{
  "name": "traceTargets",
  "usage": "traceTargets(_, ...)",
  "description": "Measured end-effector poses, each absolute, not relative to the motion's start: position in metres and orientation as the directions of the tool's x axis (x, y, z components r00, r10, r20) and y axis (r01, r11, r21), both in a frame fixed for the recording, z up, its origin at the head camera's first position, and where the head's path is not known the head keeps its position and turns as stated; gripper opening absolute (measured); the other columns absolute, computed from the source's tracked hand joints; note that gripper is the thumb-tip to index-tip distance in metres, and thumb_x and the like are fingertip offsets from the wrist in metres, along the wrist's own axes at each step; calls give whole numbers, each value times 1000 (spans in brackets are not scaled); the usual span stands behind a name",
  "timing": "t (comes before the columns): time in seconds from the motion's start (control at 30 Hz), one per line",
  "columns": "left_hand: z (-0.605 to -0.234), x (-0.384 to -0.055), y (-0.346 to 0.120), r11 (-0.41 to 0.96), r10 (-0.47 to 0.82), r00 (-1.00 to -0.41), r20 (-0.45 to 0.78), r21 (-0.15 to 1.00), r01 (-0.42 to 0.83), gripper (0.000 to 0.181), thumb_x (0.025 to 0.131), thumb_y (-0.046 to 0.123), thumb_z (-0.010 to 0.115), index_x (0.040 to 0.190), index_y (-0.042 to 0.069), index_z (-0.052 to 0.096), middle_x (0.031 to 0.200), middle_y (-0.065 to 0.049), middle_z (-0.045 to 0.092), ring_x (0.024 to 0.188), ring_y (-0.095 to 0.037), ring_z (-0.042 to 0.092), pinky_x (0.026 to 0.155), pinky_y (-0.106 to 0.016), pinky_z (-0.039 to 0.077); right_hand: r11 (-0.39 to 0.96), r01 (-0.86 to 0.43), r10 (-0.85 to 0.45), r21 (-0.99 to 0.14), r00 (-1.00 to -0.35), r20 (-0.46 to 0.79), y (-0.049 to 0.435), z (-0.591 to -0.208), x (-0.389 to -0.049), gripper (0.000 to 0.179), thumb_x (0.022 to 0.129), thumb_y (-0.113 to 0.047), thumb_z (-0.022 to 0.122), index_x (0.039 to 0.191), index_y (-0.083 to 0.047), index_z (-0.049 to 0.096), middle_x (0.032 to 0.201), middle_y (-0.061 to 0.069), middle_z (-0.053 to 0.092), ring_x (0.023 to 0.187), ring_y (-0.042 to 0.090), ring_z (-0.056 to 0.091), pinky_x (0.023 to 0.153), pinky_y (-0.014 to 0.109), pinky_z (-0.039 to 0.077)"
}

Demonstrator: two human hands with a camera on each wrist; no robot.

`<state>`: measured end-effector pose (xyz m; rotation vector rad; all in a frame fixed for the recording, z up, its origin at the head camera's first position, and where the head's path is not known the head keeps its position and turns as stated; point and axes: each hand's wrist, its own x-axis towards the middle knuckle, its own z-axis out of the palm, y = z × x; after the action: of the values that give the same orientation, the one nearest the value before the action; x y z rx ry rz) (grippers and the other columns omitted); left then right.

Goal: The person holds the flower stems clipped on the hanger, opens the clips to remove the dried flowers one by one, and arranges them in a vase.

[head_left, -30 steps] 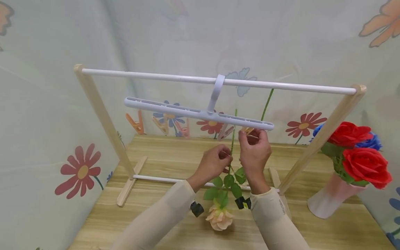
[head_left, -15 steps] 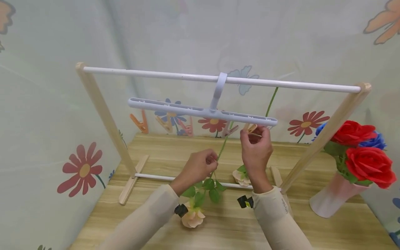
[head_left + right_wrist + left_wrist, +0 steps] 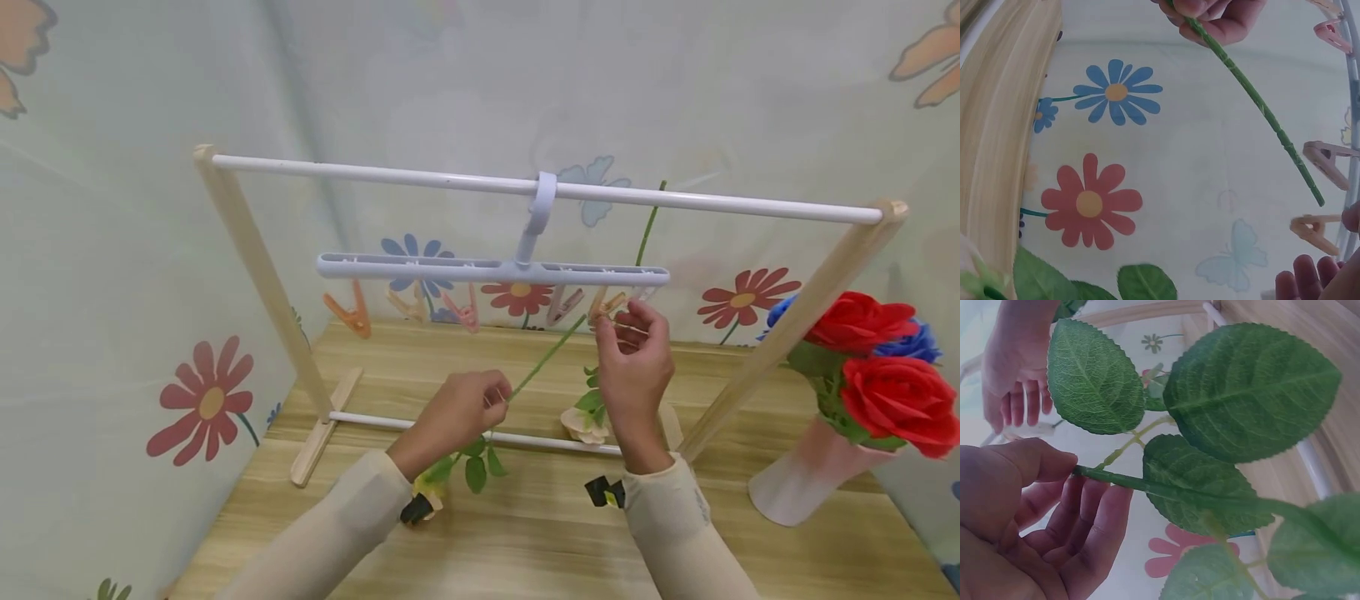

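My left hand (image 3: 457, 408) pinches the green stem (image 3: 547, 358) of an artificial rose between thumb and fingers, clearly seen in the left wrist view with its leaves (image 3: 1254, 387). The pale peach bloom (image 3: 433, 492) hangs low, partly hidden behind the wrist camera. The stem's bare end slants up toward the clips. My right hand (image 3: 639, 367) is beside a yellow clip (image 3: 606, 307), its fingers loosely bent; I see nothing held in it. That clip hangs from a pale blue hanger (image 3: 427, 268). A second rose (image 3: 583, 425) hangs upside down behind the right hand.
The hanger hooks over the white top bar (image 3: 360, 173) of a wooden-sided rack (image 3: 262, 275). More clips hang along it, including an orange clip (image 3: 354, 312) and a pink clip (image 3: 463, 310). A vase (image 3: 802, 475) of red and blue flowers stands at right.
My left hand has moved left and down with the rose, tilting its stem to the right. The right hand, earlier pinching the yellow clip, has loosened its fingers. The hanger has swung slightly.
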<state>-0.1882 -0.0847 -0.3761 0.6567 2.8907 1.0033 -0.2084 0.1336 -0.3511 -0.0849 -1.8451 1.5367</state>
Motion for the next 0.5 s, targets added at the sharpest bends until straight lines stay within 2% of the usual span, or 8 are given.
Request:
traceTargets(0.1, -375, -187, -84, 716, 408, -906, 116, 574, 396, 15, 94, 9, 62, 105, 13, 71, 93, 0, 75, 81, -11, 68, 68, -27, 55, 360, -433, 485, -826, -670, 562, 137, -350, -203, 40, 93, -14, 72, 127, 2, 60, 110, 15, 67, 93, 9, 62, 82, 17, 51)
traceTargets(0.3, -372, -185, -78, 749, 441, -885, 147, 483, 453, 17, 94, 8, 63, 108, 12, 72, 95, -1, 74, 85, -13, 68, 73, -29, 56, 591, -539, 380, -600, -470, 797, 143, -345, -191, 31, 89, -8, 73, 115, 6, 65, 107, 23, 66, 102, 32, 63, 90, 21, 45)
traceTargets(0.4, -370, -184, -75, 763, 457, -872, 173, 427, 485, 18, 94, 8, 62, 108, 13, 72, 96, 0, 73, 86, -12, 66, 75, -29, 56, 663, -553, 306, -505, -415, 857, 146, -344, -187, 25, 88, -9, 72, 109, 5, 68, 106, 23, 66, 103, 36, 62, 92, 27, 46)
traceTargets(0.5, -367, -181, -71, 767, 472, -859, 200, 387, 512, 19, 95, 7, 60, 108, 12, 72, 95, -1, 71, 85, -13, 63, 76, -30, 55, 706, -567, 228, -424, -385, 894, 149, -346, -183, 22, 87, -11, 72, 103, 4, 71, 104, 22, 66, 102, 39, 60, 89, 37, 47)
